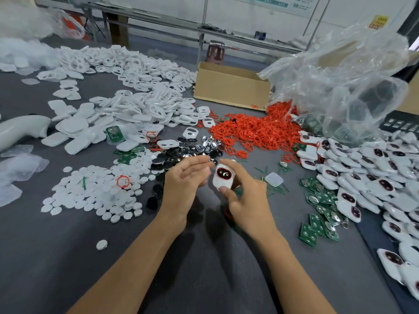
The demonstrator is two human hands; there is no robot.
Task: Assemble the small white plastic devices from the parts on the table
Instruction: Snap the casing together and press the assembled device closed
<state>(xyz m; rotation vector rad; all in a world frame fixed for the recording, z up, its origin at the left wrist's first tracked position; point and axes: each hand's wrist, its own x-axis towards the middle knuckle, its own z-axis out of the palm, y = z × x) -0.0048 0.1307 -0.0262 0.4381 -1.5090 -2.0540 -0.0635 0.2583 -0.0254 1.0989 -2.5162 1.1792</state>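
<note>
Your right hand (246,200) pinches a white device (223,178) with a red-ringed black window above the grey table (204,279), while your left hand (184,181) hovers beside it, fingers straight, holding nothing.

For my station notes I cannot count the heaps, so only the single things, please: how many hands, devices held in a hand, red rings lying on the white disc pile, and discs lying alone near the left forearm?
Hands: 2 (left hand, right hand)
White device held by the right hand: 1
Red ring on the white disc pile: 1
Lone white disc: 1
Total: 5
</note>
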